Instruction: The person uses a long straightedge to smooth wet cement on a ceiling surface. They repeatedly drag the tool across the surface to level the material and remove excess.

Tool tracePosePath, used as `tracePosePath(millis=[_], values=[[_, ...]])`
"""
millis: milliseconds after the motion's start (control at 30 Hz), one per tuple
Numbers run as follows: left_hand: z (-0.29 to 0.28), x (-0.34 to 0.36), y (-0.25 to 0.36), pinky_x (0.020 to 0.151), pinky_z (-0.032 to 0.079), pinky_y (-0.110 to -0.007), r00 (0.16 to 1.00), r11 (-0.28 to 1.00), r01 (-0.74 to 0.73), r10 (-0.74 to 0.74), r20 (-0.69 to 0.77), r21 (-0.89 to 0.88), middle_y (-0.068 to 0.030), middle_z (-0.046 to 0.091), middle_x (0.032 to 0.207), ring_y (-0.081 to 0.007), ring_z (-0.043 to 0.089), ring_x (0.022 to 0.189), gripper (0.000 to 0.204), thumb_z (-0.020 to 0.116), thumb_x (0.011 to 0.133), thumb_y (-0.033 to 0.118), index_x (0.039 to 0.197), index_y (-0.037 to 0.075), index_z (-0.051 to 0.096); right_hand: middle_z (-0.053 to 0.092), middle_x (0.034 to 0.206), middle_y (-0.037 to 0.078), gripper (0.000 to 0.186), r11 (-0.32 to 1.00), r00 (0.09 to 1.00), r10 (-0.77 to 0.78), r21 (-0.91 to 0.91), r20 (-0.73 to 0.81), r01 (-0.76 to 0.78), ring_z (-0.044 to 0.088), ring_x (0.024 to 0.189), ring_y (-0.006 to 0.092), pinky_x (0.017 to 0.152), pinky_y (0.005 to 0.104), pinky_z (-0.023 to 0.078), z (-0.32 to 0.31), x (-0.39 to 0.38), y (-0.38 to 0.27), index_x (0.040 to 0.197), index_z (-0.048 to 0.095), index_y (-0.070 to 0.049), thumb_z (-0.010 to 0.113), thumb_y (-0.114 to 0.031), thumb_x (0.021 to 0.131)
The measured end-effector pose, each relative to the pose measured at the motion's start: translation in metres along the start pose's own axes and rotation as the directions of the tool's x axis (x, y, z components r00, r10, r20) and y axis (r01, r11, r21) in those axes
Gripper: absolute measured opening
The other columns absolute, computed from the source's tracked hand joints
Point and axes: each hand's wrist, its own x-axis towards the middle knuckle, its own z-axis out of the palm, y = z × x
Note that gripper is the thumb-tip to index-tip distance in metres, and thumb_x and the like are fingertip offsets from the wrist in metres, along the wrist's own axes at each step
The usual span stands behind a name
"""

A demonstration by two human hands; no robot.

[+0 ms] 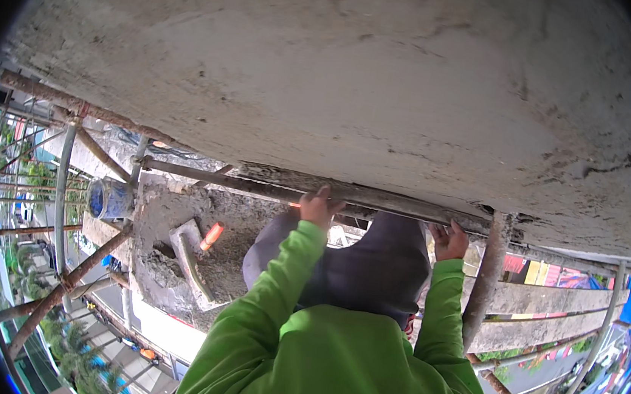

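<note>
A long, mortar-smeared straightedge (pixel 398 202) lies along the lower edge of the grey plastered wall (pixel 356 87). My left hand (pixel 318 208) grips its near edge, with fingers bent over it. Further right, my right hand (pixel 449 241) holds the same edge, thumb and fingertips against it. The undersides of both hands' grips are hidden. Left of my knees, a plastering trowel (pixel 191 265) with an orange handle (pixel 211 236) rests on a board (pixel 155 208) covered in wet grey mortar (pixel 241 224).
A scaffold pipe (pixel 218 180) runs alongside the wall on the left. An upright post (pixel 486 282) stands close to my right arm. A blue-stained bucket (pixel 108 200) is at the left. Planks (pixel 541 301) extend to the right. Street and trees show far below.
</note>
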Motion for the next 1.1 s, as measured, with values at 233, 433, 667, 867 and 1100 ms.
tracePosePath(millis=[233, 433, 667, 867, 1100], values=[[-0.007, -0.004, 0.041, 0.056, 0.055, -0.038, 0.998, 0.991, -0.022, 0.014, -0.061, -0.13, -0.0154, 0.045, 0.082, -0.0233, 0.055, 0.064, 0.026, 0.054, 0.077, 0.005, 0.089, -0.007, 0.033, 0.049, 0.104, 0.012, 0.03, 0.999, 0.993, -0.048, -0.022, 0.104, 0.05, 0.051, 0.09, 0.0294, 0.081, 0.048, 0.046, 0.034, -0.027, 0.0, 0.108, 0.043, -0.003, 0.049, -0.009, 0.079], [-0.008, -0.017, 0.078, 0.056, 0.055, -0.039, 0.994, 0.992, -0.043, 0.031, -0.104, -0.12, -0.0159, 0.044, 0.083, -0.0224, 0.052, 0.061, 0.038, 0.055, 0.076, 0.004, 0.1, -0.007, 0.028, 0.05, 0.1, 0.012, 0.029, 0.99, 0.965, -0.142, 0.007, 0.223, 0.144, 0.051, 0.082, 0.0268, 0.079, 0.0464, 0.047, 0.054, -0.056, 0.005, 0.106, 0.043, -0.002, 0.05, -0.008, 0.078], [0.0, -0.025, 0.065, 0.058, 0.056, -0.038, 0.995, 0.987, -0.061, 0.05, -0.083, -0.146, -0.0176, 0.046, 0.085, -0.022, 0.053, 0.064, 0.032, 0.055, 0.079, 0.008, 0.093, -0.01, 0.033, 0.053, 0.098, 0.01, 0.029, 0.999, 0.996, -0.046, -0.023, 0.075, 0.048, 0.05, 0.085, 0.0263, 0.08, 0.0448, 0.044, 0.041, -0.044, -0.005, 0.103, 0.047, -0.005, 0.052, -0.014, 0.076], [0.025, -0.042, 0.003, 0.061, 0.057, -0.038, 0.999, 0.988, 0.03, -0.033, -0.016, -0.154, -0.0142, 0.048, 0.078, -0.0231, 0.056, 0.069, 0.024, 0.052, 0.082, 0.01, 0.084, -0.011, 0.039, 0.053, 0.1, 0.01, 0.028, 1.0, 0.998, -0.028, 0.009, -0.058, 0.028, 0.049, 0.093, 0.0259, 0.083, 0.0454, 0.041, -0.03, -0.003, -0.033, 0.105, 0.048, -0.006, 0.05, -0.015, 0.078], [-0.025, 0.021, -0.003, 0.059, 0.056, -0.034, 0.998, 0.976, 0.039, -0.051, -0.049, -0.215, -0.0138, 0.048, 0.077, -0.0276, 0.058, 0.07, 0.024, 0.052, 0.081, 0.009, 0.085, -0.011, 0.04, 0.045, 0.112, 0.015, 0.034, 0.997, 0.999, 0.0, -0.072, 0.05, 0.004, 0.045, 0.1, 0.0306, 0.086, 0.0479, 0.042, 0.017, -0.015, 0.006, 0.113, 0.039, -0.001, 0.047, -0.012, 0.082]])
